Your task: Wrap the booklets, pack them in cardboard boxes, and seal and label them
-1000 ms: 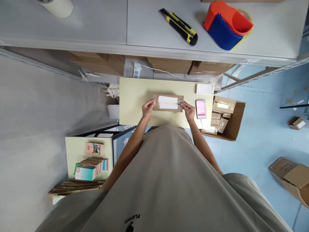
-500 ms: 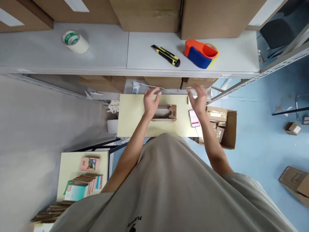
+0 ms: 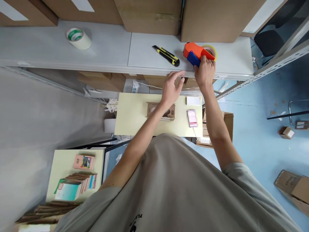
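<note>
Tape dispenser (image 3: 194,50) sits on the shelf (image 3: 142,48), far and right in the scene. Likely light, rigid and rather smooth; the blue part seems the best hold. Right hand (image 3: 205,72): fingers curl over its near side; the hand hides the contact, so full closure cannot be told. Left hand (image 3: 171,87): fingers apart, holding nothing. Left arm (image 3: 138,143) partly covers the box (image 3: 171,111) on the table (image 3: 130,111).

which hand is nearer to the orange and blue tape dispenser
Right. The right hand touches the near side of the tape dispenser; the left hand is open, apart from it, to its left and lower in the picture.
</note>
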